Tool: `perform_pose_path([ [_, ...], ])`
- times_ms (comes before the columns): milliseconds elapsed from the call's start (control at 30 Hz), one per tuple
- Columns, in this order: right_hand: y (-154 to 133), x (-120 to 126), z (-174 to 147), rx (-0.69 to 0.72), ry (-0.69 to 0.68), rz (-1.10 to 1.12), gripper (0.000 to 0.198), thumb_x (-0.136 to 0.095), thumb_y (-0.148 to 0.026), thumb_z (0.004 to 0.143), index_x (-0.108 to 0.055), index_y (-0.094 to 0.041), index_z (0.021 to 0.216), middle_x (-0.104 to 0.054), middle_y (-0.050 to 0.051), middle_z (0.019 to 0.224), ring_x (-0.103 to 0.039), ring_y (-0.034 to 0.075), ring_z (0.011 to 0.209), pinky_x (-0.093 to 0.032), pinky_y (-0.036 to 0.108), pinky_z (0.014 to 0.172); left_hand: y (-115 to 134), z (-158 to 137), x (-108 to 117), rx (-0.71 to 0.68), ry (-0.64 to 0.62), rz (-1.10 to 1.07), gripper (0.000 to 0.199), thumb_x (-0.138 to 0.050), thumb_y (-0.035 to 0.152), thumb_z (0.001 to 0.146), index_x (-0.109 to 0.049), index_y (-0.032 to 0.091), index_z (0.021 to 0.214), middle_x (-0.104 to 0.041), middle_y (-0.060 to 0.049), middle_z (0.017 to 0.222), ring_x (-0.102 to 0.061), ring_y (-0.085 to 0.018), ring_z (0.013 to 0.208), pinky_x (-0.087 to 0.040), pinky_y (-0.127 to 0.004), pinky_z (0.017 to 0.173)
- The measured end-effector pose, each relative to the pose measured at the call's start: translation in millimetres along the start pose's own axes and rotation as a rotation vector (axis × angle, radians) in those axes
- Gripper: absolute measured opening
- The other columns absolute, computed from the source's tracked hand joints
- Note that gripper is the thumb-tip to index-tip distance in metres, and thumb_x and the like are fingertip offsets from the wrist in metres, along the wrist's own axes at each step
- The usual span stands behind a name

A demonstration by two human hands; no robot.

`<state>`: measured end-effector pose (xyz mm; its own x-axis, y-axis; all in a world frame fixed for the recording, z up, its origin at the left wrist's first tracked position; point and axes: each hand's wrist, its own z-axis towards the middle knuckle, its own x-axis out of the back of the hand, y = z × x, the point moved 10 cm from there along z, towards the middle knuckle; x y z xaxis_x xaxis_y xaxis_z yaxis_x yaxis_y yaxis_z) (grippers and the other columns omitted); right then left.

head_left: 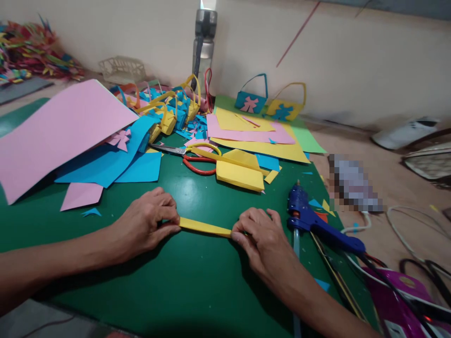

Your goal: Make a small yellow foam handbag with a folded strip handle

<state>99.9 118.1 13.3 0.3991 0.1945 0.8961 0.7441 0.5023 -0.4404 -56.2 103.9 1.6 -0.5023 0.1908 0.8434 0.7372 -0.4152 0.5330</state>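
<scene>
A narrow yellow paper strip (205, 227) stretches between my two hands, low over the green table (197, 291). My left hand (150, 220) pinches its left end between thumb and fingers. At the other end, my right hand (259, 237) grips it the same way. Just beyond the strip lies a folded yellow paper piece (240, 174), box-like in shape. Scissors (202, 157) with one yellow and one red handle loop rest beside it, blades pointing left. A blue glue gun (317, 220) with a clear glue stick lies right of my right hand.
Pink sheets (66, 126) and blue sheets (102, 159) cover the left side. Small paper bags (169, 122) with handles pile up behind, among scraps. Two finished-looking bags, one blue (250, 101) and one yellow (285, 109), stand against the wall. Cables (405, 234) run along the right.
</scene>
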Motion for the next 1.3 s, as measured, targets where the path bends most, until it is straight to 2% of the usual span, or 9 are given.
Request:
perform_pose_path([
  [300,0.3,-0.6,0.5,0.009,0.049,-0.096,0.022,-0.047,-0.016,0.084,-0.056,-0.020,0.064,-0.053,0.001,0.071,-0.048,0.018,0.072,-0.025,0.046,0.087,-10.1,0.4,1.8,0.120,0.039,-0.107,0.023,-0.051,0.027,0.087,-0.060,0.017,0.068,-0.058,-0.001,0.074,-0.047,-0.015,0.073,-0.033,-0.032,0.070],
  [567,-3.8,0.0,1.2,0.060,0.093,-0.193,0.026,-0.042,-0.016,0.085,-0.055,-0.019,0.064,-0.054,0.002,0.071,-0.048,0.018,0.069,-0.025,0.049,0.087,-8.5,0.5,2.2,0.128,0.085,-0.002,0.023,-0.047,0.027,0.088,-0.057,0.016,0.069,-0.054,-0.004,0.079,-0.045,-0.018,0.079,-0.033,-0.036,0.071],
  [1067,-9.6,3.0,-0.4,0.101,0.156,-0.277,0.024,-0.043,-0.017,0.085,-0.055,-0.020,0.064,-0.055,0.002,0.070,-0.048,0.019,0.067,-0.027,0.048,0.085,-4.4,1.9,-0.5,0.113,0.124,0.146,0.020,-0.046,0.024,0.086,-0.053,0.016,0.068,-0.054,-0.004,0.078,-0.043,-0.019,0.076,-0.031,-0.035,0.067],
  [1300,-8.0,0.7,0.5,0.079,0.123,-0.276,0.018,-0.047,-0.017,0.083,-0.054,-0.020,0.067,-0.056,0.002,0.070,-0.047,0.019,0.068,-0.026,0.048,0.085,-4.3,1.5,-1.2,0.097,0.123,0.164,0.022,-0.045,0.025,0.087,-0.053,0.017,0.067,-0.054,-0.004,0.077,-0.043,-0.019,0.076,-0.032,-0.035,0.068],
])
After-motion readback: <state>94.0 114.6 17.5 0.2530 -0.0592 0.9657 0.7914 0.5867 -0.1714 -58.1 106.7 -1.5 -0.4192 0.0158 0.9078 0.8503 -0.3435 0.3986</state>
